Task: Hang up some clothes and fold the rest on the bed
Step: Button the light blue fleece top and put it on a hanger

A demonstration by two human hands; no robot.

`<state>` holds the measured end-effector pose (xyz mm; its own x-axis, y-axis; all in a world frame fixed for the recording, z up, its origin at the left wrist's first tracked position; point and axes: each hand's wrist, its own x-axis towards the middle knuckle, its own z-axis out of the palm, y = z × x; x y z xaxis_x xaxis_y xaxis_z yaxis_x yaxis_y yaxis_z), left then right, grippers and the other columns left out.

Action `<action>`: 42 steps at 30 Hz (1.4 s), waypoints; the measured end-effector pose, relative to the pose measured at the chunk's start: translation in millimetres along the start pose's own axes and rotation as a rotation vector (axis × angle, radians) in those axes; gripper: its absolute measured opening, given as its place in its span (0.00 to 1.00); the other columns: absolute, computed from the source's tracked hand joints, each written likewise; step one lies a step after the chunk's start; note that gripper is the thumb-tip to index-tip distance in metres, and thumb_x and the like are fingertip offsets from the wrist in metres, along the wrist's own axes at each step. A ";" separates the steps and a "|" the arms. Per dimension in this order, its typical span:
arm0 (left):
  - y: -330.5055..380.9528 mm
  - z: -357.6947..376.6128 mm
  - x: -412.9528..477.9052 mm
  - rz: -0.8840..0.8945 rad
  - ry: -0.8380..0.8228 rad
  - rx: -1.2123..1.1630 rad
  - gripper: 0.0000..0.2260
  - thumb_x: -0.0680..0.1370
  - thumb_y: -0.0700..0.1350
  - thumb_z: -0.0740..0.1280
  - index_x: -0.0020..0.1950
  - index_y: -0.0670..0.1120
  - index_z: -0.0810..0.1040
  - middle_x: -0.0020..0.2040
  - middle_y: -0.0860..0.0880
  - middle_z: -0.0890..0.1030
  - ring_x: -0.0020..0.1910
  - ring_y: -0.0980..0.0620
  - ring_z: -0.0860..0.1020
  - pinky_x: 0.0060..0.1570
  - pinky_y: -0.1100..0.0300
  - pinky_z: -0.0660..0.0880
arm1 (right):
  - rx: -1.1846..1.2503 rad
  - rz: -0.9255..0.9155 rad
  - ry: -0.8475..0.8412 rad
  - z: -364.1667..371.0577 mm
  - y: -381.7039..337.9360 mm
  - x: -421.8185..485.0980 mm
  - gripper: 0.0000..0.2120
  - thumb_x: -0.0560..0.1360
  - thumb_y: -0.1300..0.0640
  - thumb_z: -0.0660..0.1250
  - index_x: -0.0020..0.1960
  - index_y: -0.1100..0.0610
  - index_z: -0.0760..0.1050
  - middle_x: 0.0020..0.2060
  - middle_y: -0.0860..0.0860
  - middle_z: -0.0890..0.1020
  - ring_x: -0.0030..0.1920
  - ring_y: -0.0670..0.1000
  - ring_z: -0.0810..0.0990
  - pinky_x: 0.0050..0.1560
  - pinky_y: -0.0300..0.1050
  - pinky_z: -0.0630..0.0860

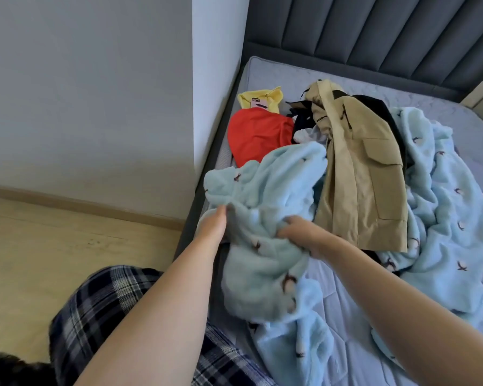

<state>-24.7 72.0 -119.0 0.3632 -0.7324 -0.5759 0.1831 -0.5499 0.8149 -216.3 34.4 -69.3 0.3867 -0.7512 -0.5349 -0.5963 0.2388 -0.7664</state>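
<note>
A fluffy light-blue garment [265, 196] with small dark motifs lies bunched across the near side of the bed [346, 299]. My left hand [214, 227] grips its left edge, fingers buried in the fleece. My right hand [301, 232] clutches a fold of the same garment near its middle. A tan jacket [357, 174] with a flap pocket lies over the pile behind my right hand. More light-blue fleece [441, 207] spreads to the right. A red garment [258, 137] and a folded yellow cloth [262, 100] lie at the bed's far left.
Dark clothing [301, 118] peeks out beside the tan jacket. A padded grey headboard [374, 32] stands behind the bed. A white wall corner [215, 79] meets the bed's left side. Wooden floor [53, 246] lies to the left, and my plaid-trousered leg [95, 310] is below.
</note>
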 end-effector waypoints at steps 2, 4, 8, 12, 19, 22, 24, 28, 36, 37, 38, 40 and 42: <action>-5.0 -0.3 1.4 -0.037 0.020 -0.011 0.25 0.76 0.58 0.60 0.67 0.45 0.73 0.62 0.44 0.77 0.61 0.42 0.75 0.62 0.46 0.72 | -0.151 0.042 -0.197 9.6 5.0 -9.4 0.20 0.65 0.62 0.67 0.56 0.54 0.78 0.52 0.52 0.83 0.52 0.52 0.82 0.53 0.47 0.80; -8.7 0.0 -2.4 -0.090 -0.017 -0.097 0.30 0.70 0.60 0.66 0.68 0.47 0.71 0.62 0.46 0.77 0.59 0.43 0.76 0.61 0.46 0.73 | -0.385 -0.005 -0.291 12.1 0.1 -13.7 0.21 0.68 0.55 0.68 0.61 0.51 0.76 0.55 0.48 0.82 0.56 0.48 0.80 0.59 0.45 0.77; -12.0 -2.4 -0.8 -0.018 -0.051 -0.165 0.26 0.72 0.48 0.71 0.68 0.46 0.70 0.62 0.44 0.77 0.59 0.43 0.77 0.60 0.46 0.74 | -0.887 -0.128 -0.111 4.3 -40.3 -11.5 0.18 0.76 0.45 0.61 0.52 0.58 0.79 0.45 0.52 0.82 0.44 0.50 0.79 0.45 0.42 0.75; -1.6 -1.7 -13.4 0.252 -0.062 -0.174 0.15 0.70 0.40 0.73 0.52 0.52 0.76 0.52 0.51 0.81 0.51 0.50 0.79 0.53 0.55 0.78 | -0.688 -0.512 0.587 3.0 -71.1 -1.5 0.12 0.79 0.57 0.56 0.54 0.61 0.76 0.48 0.57 0.81 0.45 0.54 0.76 0.39 0.43 0.70; 30.2 -17.5 -23.8 0.627 0.474 -0.003 0.12 0.69 0.37 0.71 0.40 0.52 0.72 0.44 0.48 0.78 0.39 0.52 0.75 0.36 0.63 0.70 | -0.844 -0.101 0.284 1.7 -19.2 41.2 0.21 0.80 0.55 0.53 0.73 0.54 0.61 0.57 0.59 0.79 0.58 0.60 0.76 0.61 0.51 0.67; 21.6 -19.8 -17.6 0.442 0.361 0.018 0.09 0.69 0.42 0.72 0.39 0.50 0.73 0.38 0.53 0.77 0.35 0.54 0.74 0.33 0.62 0.67 | -0.769 0.049 0.195 15.6 18.6 38.1 0.14 0.79 0.51 0.56 0.62 0.54 0.69 0.56 0.56 0.78 0.56 0.58 0.76 0.54 0.50 0.71; 16.3 -18.7 -12.5 0.308 0.260 -0.009 0.05 0.71 0.43 0.69 0.38 0.47 0.73 0.33 0.52 0.76 0.32 0.53 0.73 0.32 0.61 0.67 | -0.733 0.049 0.201 14.1 22.8 35.2 0.06 0.78 0.51 0.57 0.48 0.51 0.71 0.47 0.52 0.78 0.50 0.56 0.77 0.47 0.47 0.71; 19.2 -20.7 -11.5 0.170 0.189 -0.113 0.08 0.72 0.43 0.66 0.34 0.44 0.74 0.33 0.48 0.74 0.32 0.49 0.71 0.35 0.60 0.68 | -0.763 0.150 0.137 -1.8 17.6 27.0 0.14 0.79 0.55 0.56 0.36 0.55 0.66 0.32 0.49 0.69 0.37 0.50 0.70 0.37 0.40 0.66; 26.4 -23.9 -32.8 0.197 -0.175 -0.442 0.06 0.73 0.38 0.66 0.38 0.45 0.80 0.35 0.47 0.80 0.32 0.52 0.80 0.34 0.59 0.77 | -0.269 -0.244 0.423 6.1 -21.1 7.8 0.10 0.77 0.58 0.61 0.57 0.50 0.74 0.40 0.48 0.78 0.40 0.47 0.76 0.38 0.37 0.70; 27.5 -24.1 -36.2 0.222 -0.223 -0.447 0.06 0.73 0.37 0.66 0.39 0.45 0.80 0.35 0.47 0.81 0.32 0.51 0.81 0.34 0.59 0.77 | -0.153 -0.343 0.426 10.6 -29.2 3.1 0.15 0.77 0.61 0.62 0.61 0.49 0.73 0.46 0.47 0.79 0.43 0.44 0.77 0.39 0.33 0.71; 28.2 -24.2 -39.8 0.240 -0.263 -0.453 0.06 0.74 0.37 0.66 0.40 0.45 0.81 0.36 0.46 0.82 0.34 0.51 0.81 0.34 0.59 0.78 | -0.067 -0.413 0.377 15.6 -35.6 -0.6 0.18 0.76 0.63 0.63 0.62 0.47 0.73 0.50 0.45 0.78 0.47 0.41 0.77 0.39 0.31 0.73; 28.3 -26.5 -46.0 0.267 -0.316 -0.493 0.06 0.75 0.36 0.66 0.43 0.44 0.81 0.38 0.46 0.83 0.36 0.49 0.81 0.36 0.59 0.78 | 0.027 -0.479 0.258 28.5 -43.7 -7.5 0.22 0.75 0.65 0.63 0.60 0.41 0.73 0.54 0.43 0.77 0.52 0.40 0.78 0.40 0.31 0.74; 28.3 -31.0 -49.8 0.285 -0.332 -0.587 0.06 0.76 0.35 0.65 0.45 0.44 0.81 0.40 0.46 0.84 0.39 0.49 0.82 0.38 0.59 0.79 | 0.103 -0.463 0.217 39.4 -43.3 -9.8 0.24 0.74 0.67 0.61 0.60 0.41 0.72 0.58 0.46 0.77 0.54 0.44 0.79 0.44 0.36 0.77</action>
<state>-9.3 105.3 -65.2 0.1912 -0.9492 -0.2498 0.6163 -0.0820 0.7833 -166.6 55.6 -44.8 0.4324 -0.9000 -0.0545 -0.3212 -0.0972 -0.9420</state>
